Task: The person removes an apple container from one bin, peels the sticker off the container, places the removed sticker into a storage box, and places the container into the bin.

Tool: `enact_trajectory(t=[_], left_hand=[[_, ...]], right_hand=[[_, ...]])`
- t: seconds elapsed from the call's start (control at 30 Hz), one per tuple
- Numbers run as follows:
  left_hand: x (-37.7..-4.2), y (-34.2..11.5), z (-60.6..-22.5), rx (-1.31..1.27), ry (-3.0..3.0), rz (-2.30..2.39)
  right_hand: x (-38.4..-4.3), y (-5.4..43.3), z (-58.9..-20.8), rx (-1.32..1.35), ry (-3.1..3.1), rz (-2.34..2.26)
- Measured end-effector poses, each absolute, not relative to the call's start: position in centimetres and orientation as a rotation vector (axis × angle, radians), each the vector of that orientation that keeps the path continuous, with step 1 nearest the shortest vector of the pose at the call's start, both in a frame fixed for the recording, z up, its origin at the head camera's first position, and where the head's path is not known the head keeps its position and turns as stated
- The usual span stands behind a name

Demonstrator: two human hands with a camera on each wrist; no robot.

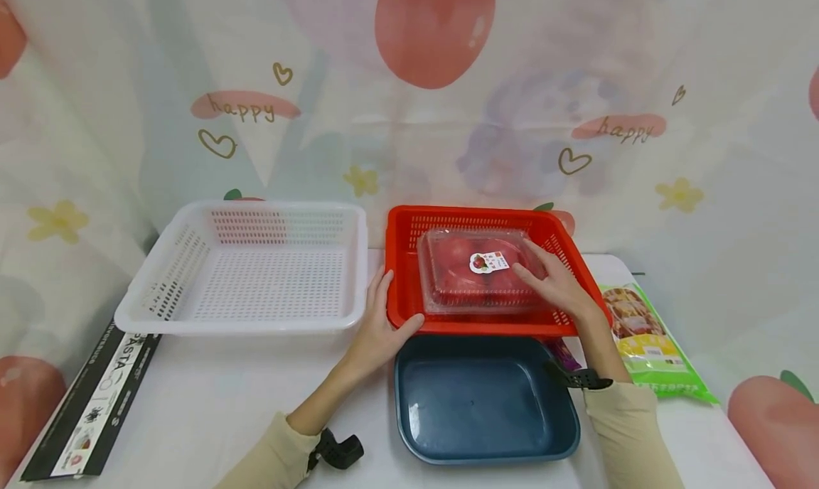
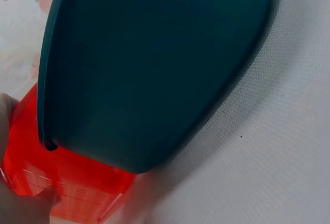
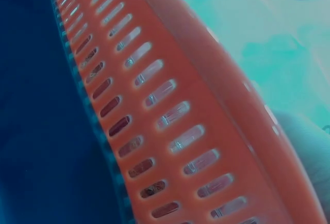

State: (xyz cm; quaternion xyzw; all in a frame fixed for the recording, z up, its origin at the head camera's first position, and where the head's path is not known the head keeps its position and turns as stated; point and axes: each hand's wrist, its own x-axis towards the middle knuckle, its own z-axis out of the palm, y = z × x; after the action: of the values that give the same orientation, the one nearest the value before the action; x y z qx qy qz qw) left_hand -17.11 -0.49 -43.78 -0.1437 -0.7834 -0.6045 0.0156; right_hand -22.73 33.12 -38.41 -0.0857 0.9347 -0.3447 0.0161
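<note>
A red plastic basket (image 1: 403,290) stands at the back, right of the middle. In it lies a clear plastic box (image 1: 448,301) of red contents, with a white fruit label on its lid. My left hand (image 1: 377,332) grips the basket's front left corner, thumb at the front rim, fingers along the left side. My right hand (image 1: 557,279) rests over the box's right end, its fingers extended on the lid and edge. The right wrist view shows mostly the basket's slotted wall (image 3: 154,105), with part of the hand (image 3: 304,152) behind the rim.
A white slotted basket (image 1: 243,325) stands to the left. A dark blue basin (image 1: 473,404) sits directly in front of the red basket. A black pasta box (image 1: 96,411) lies far left. A green and yellow food bag (image 1: 652,340) lies right, and a purple packet (image 1: 563,354) shows behind the basin.
</note>
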Motion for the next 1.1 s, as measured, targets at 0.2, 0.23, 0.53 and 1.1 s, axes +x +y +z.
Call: enact_trajectory(t=[0.2, 0.23, 0.53, 1.1], left_hand=[[-17.1, -0.5, -43.9, -0.457, -2.418, -1.878], [-17.1, -0.5, -43.9, -0.455, -2.418, -1.878], [-17.2, -0.6, -44.0, -0.438, -2.439, -1.854], [-17.1, -0.4, -44.1, -0.436, -2.430, -1.858]], right_hand=[[-22.7, 33.0, -38.4, -0.273, 2.903, -1.040], [-22.7, 33.0, -38.4, -0.266, 2.905, -1.038], [-22.2, 33.0, -38.3, -0.147, 2.868, -1.018], [-21.9, 33.0, -38.2, -0.082, 2.794, -0.955]])
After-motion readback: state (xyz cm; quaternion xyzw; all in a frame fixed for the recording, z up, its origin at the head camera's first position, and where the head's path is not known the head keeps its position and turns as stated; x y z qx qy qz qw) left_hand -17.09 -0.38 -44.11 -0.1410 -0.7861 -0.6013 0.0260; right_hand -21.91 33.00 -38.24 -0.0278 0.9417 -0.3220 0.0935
